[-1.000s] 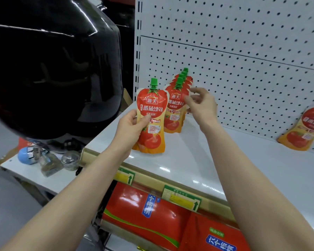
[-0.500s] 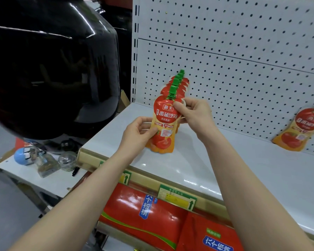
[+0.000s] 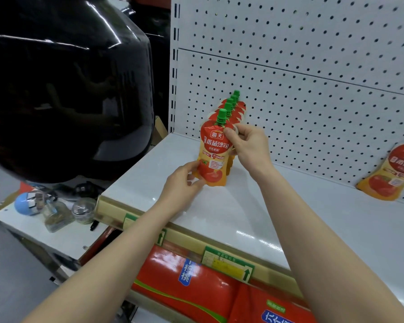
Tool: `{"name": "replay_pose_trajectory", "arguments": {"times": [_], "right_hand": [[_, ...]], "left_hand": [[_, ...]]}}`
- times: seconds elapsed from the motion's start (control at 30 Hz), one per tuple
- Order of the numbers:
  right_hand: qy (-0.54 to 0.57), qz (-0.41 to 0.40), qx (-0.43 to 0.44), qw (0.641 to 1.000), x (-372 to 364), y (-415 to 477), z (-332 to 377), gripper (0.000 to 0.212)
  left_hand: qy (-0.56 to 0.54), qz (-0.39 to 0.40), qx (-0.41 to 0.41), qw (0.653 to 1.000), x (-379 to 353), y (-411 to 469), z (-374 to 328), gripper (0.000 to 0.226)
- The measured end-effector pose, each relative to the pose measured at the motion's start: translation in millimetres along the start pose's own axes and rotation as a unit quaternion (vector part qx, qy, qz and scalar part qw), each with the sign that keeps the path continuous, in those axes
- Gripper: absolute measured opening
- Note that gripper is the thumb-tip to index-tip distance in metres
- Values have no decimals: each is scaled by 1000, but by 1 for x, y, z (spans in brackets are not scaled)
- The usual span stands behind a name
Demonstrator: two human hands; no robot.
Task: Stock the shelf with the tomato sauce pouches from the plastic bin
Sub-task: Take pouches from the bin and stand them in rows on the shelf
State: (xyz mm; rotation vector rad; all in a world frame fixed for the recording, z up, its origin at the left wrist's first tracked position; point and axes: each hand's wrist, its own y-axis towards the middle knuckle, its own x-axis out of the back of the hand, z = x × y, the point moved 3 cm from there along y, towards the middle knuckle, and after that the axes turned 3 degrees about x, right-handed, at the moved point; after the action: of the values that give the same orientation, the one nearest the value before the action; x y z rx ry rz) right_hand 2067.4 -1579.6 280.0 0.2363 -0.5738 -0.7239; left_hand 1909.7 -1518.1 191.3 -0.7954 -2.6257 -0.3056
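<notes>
head view looks down, close over the shelf (image 3: 231, 213).

Both arms extended forward — left hand (image 3: 181, 183) pinched closed low, right hand (image 3: 247, 145) pinched closed higher, farther.

A blue ball (image 3: 25, 203) and glass jars (image 3: 83, 209) sit beside red packages (image 3: 184, 283).

White pegboard wall (image 3: 313, 66) (glossy black dome (image 3: 68, 89) leftward), grey floor (image 3: 9, 287).
</notes>
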Motion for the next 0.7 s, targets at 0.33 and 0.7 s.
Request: {"name": "replay_pose_trajectory", "arguments": {"times": [0.33, 0.7], "right_hand": [[-48, 7, 22, 999, 0, 1, -5, 49], [-172, -39, 27, 984, 42, -90, -9, 20]], "left_hand": [[14, -4, -3, 1000, -2, 2, 3, 51], [-60, -12, -72, 996, 11, -54, -28, 29]]}}
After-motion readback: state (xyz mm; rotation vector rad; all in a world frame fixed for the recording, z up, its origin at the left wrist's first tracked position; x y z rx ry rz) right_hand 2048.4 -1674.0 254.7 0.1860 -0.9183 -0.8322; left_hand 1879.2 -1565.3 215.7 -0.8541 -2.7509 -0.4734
